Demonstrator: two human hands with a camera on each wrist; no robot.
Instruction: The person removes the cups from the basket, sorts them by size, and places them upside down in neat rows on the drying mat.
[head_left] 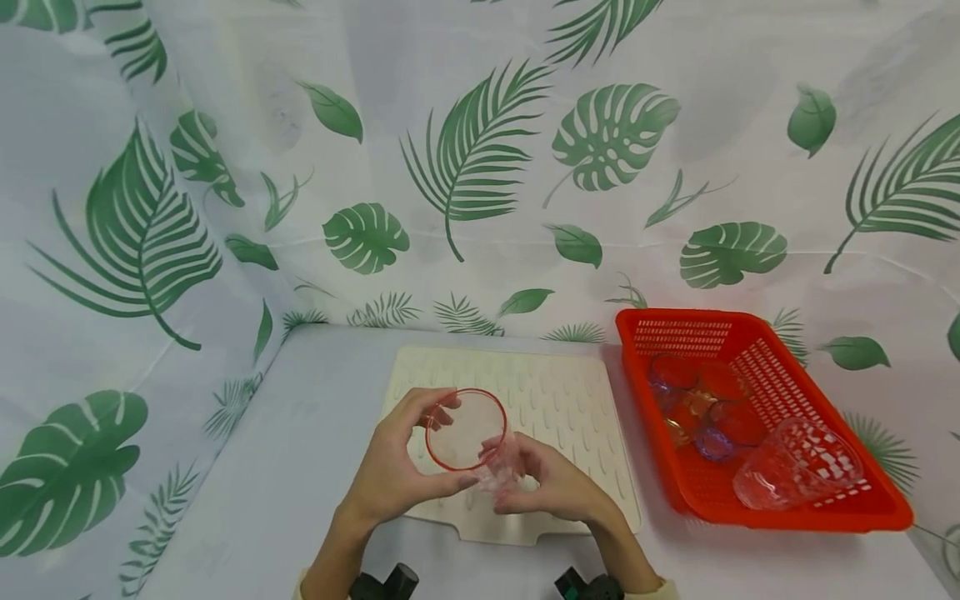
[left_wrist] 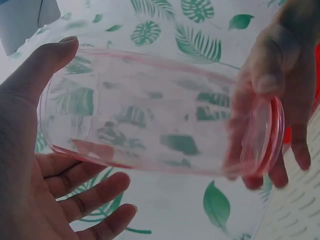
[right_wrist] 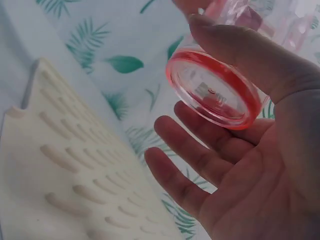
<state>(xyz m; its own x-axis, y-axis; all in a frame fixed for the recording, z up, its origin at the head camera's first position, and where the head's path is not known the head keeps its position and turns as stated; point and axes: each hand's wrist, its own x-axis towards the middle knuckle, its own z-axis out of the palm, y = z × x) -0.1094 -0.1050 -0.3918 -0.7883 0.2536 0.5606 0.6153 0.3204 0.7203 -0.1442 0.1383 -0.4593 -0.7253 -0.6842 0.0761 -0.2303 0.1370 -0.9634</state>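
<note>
A clear, pink-tinted drinking glass [left_wrist: 155,115] with a red-looking rim is held between both hands above a cream ridged mat [head_left: 517,383]. My left hand [head_left: 401,467] grips the rim end, thumb on one side and fingers on the other. At the other end, my right hand [head_left: 551,483] holds the thick round base [right_wrist: 212,95] with its thumb and the nearest finger, while its other fingers spread loosely. The glass lies tilted on its side, its mouth turned toward the head camera.
To the right stands a red perforated basket [head_left: 675,483]. Inside, a clear tumbler [head_left: 787,475] leans on its side near several smaller glasses with purple [head_left: 716,442] and amber [head_left: 678,412] tints. A leaf-patterned sheet [head_left: 480,283] rises behind the table.
</note>
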